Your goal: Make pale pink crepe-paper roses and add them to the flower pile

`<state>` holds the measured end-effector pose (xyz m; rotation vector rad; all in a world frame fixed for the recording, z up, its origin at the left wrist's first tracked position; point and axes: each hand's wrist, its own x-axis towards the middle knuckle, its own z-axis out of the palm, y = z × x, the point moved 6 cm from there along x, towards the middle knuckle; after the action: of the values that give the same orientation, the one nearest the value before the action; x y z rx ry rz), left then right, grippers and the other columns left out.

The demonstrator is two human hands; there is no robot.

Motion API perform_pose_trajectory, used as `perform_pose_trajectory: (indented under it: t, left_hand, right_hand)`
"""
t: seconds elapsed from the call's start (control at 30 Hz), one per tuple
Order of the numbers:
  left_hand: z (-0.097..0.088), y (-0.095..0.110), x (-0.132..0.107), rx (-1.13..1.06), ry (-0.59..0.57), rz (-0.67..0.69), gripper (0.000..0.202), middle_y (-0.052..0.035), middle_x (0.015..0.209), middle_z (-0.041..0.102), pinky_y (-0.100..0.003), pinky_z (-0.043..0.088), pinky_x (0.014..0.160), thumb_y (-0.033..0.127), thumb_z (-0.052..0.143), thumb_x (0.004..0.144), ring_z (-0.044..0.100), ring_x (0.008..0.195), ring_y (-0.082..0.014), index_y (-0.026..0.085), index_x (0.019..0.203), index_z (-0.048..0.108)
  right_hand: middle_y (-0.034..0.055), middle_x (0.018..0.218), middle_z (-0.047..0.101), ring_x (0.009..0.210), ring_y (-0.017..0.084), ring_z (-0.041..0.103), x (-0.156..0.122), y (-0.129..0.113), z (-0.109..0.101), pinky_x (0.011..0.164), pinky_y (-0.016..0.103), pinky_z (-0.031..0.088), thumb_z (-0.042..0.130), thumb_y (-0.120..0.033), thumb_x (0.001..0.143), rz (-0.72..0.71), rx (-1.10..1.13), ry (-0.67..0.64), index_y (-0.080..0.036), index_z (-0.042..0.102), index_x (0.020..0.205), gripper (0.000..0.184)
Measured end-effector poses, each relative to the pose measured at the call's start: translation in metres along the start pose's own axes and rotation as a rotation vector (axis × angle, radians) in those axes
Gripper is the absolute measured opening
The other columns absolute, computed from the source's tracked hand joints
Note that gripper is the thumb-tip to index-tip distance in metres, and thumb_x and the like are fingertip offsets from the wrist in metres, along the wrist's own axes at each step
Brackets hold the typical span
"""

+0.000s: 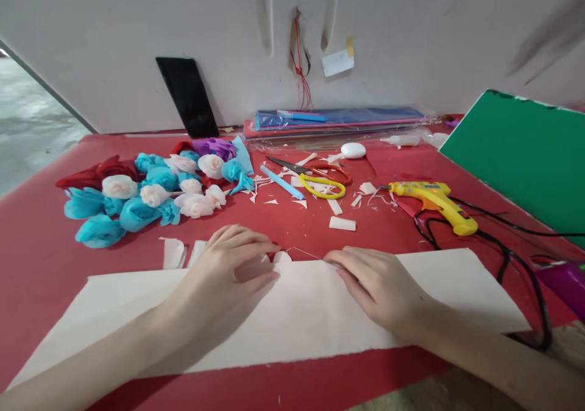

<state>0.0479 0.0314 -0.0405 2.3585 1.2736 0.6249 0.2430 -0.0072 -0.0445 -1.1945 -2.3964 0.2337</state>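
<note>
Cream rectangular paper sheet (297, 319) lay lengthwise left to right beneath the curled left hand (231, 259) and right hand (377, 283), whose grips I could not tell.

the left hand (231, 262) and right hand (377, 283) are over a white sheet (297, 326), scissors (296, 168) beyond.

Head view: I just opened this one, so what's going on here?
A person works over a long white paper sheet on a red table. The left hand is by a small pale piece at the sheet's far edge; the right hand seems to pinch a thin strand. Beyond, blue, white, red and purple paper flowers lie left, scissors among scraps, and a yellow glue gun right.
</note>
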Motion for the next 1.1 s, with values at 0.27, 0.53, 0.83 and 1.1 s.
perform_pose_trajectory:
  t: [0.27,0.53,0.83,1.1]
  left_hand:
    - [-0.001,0.007,-0.001,-0.054,0.024,-0.029,0.010,-0.0013,0.083,0.072,-0.038,0.046,0.083,0.023,0.061,0.080,0.061,0.084,-0.0221,0.024,0.077,0.070]
    - [0.000,0.007,0.001,-0.071,-0.001,0.034,0.011,-0.0007,0.086,0.074,-0.039,0.046,0.083,0.021,0.061,0.080,0.062,0.086,-0.0222,0.025,0.078,0.071]
    - [0.001,0.014,0.001,-0.047,-0.013,0.087,0.016,-0.0006,0.088,0.076,-0.044,0.040,0.093,0.018,0.059,0.081,0.063,0.086,-0.0224,0.026,0.076,0.071]
    - [0.004,0.002,0.006,-0.096,-0.032,0.019,0.011,0.0024,0.085,0.075,-0.052,0.028,0.106,0.023,0.060,0.078,0.062,0.085,-0.0224,0.028,0.084,0.068]
  right_hand:
    - [0.0095,0.087,0.073,0.076,0.022,0.069,0.000,0.000,0.000,0.066,0.033,0.053,0.037,-0.015,0.095,-0.012,0.018,-0.001,-0.013,0.061,0.104,0.026]
    - [0.0095,0.088,0.072,0.076,0.023,0.069,0.000,0.001,0.002,0.066,0.035,0.052,0.039,-0.014,0.094,-0.008,0.041,-0.015,-0.012,0.061,0.103,0.024]
    - [0.0114,0.092,0.072,0.078,0.025,0.069,-0.002,0.002,0.003,0.068,0.036,0.051,0.039,-0.014,0.094,0.022,0.061,-0.027,-0.013,0.060,0.104,0.024]
    - [0.0021,0.076,0.063,0.063,0.016,0.061,-0.002,0.010,-0.004,0.057,0.027,0.047,0.032,-0.011,0.093,0.146,0.141,-0.039,-0.018,0.050,0.099,0.021]
